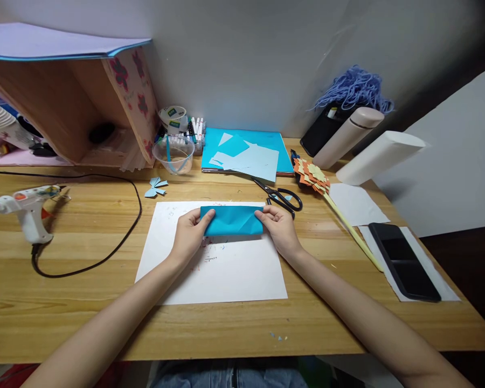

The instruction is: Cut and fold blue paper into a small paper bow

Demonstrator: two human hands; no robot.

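From where I sit at the remote view, the relation that matters is that the blue paper (232,222) lies directly between my two hands, with its long axis running from side to side, roughly in line with the front edge of the bench (105,330). My left hand (188,234) has the left end and my right hand (282,230) has the right end, so neither is nearer; the paper spans the gap between them. Both are nearly closed, thumb on the near face and fingers curled in behind, each pinching the paper close to its far corner. That leaves the middle and most of the near long edge free of my grip, and I see soft creases across the face. The paper is over the far part of the white sheet (226,280), with a shadow along its near edge; I cannot tell whether it touches the sheet or is held a little above it. Beyond my right hand, just beside its fingers, lie the black scissors (271,193), handles toward the right, and I judge that side the tighter one. On my left, the glue gun (29,213) is well apart from the left hand, with open bench between.
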